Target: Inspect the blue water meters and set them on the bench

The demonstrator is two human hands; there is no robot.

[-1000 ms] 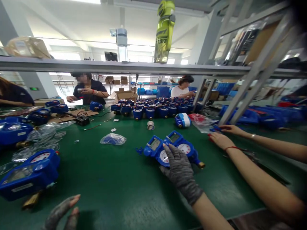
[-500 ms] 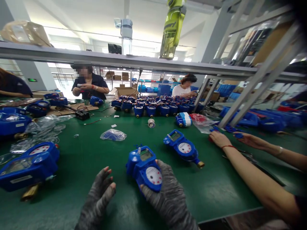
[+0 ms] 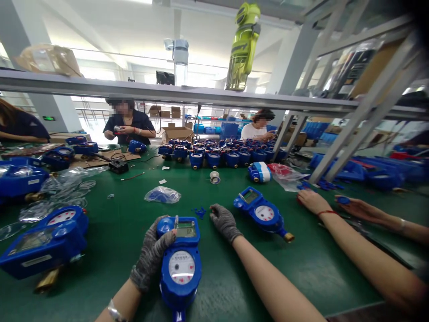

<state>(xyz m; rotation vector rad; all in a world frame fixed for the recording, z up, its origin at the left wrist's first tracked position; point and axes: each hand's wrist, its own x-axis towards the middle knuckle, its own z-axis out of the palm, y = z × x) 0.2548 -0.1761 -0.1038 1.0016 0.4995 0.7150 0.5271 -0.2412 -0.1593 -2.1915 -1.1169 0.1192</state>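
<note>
My left hand [image 3: 152, 252], in a grey fingerless glove, is wrapped round the display end of a blue water meter [image 3: 181, 268]. The meter's white dial and small screen face up, and its pipe end points toward me. My gloved right hand [image 3: 226, 222] is over the bench beside a small heap of tiny blue parts [image 3: 200, 212]. Its fingers are drawn together at the tips; whatever they pinch, if anything, is too small to see. Right of that hand lies another blue water meter [image 3: 263, 212] with a brass end.
A large blue meter [image 3: 43, 241] lies at the left beside clear plastic rings [image 3: 75, 190]. Ahead are a bagged blue part [image 3: 162, 195], a wire spool [image 3: 215, 177] and rows of meters [image 3: 231, 156]. A co-worker's hands [image 3: 313, 201] work at the right, below a shelf [image 3: 201, 93].
The meter has passed from my right hand to my left and now points toward me. My right hand has moved up to the tiny blue parts.
</note>
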